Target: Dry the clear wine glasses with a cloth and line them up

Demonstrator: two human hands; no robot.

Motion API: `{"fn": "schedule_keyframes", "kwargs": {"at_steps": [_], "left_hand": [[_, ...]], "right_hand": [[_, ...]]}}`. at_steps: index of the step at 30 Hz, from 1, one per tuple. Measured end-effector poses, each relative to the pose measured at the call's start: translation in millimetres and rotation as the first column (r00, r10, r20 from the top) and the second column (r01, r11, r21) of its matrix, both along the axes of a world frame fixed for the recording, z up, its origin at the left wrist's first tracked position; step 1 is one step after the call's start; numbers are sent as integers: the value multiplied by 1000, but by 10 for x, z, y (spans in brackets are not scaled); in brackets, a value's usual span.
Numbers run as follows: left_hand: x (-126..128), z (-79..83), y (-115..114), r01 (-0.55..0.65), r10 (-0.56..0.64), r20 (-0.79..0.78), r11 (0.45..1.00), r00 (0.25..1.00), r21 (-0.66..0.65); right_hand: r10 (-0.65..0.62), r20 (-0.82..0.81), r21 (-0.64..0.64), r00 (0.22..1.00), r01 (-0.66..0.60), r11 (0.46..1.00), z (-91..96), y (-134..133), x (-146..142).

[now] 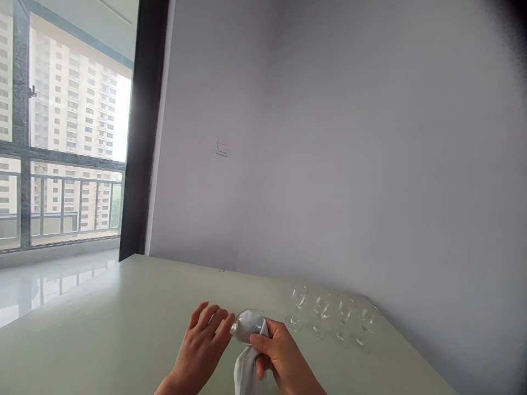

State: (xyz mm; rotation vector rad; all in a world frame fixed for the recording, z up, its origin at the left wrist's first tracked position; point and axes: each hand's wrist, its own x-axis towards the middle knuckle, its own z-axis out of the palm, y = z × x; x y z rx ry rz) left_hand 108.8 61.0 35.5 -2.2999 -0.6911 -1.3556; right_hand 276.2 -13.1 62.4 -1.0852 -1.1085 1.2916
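A clear stemmed wine glass [236, 327] lies on its side in the air between my hands, its bowl toward the right. My left hand [206, 336], seen from the back with bent fingers, is at the stem end; it covers the foot, and its thumb is hidden. A white cloth [247, 368] is bunched inside the bowl and hangs down below it. My right hand [282, 351] is closed on the cloth at the rim, thumb in front, the other fingers partly tucked behind.
Several clear stemmed glasses [321, 308] stand upright in a row to the right on the pale green glossy table [135, 323]. Grey walls [349, 137] rise behind the table. A tall window [74, 131] with a dark frame is at the left.
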Motion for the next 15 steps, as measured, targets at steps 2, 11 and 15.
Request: {"fn": "schedule_keyframes", "kwargs": {"at_steps": [2,11,15], "left_hand": [[-5,-15,-4,-26,26,-10,1000,1000,14],[-111,40,92,156,-177,-123,974,976,-163],[-17,44,53,223,-336,-144,833,931,-507]], "right_hand": [[-21,-99,-25,995,19,1000,-22,5,-31],[108,331,41,937,-129,991,221,-154,12],[85,566,64,820,-146,987,287,-238,161]]}}
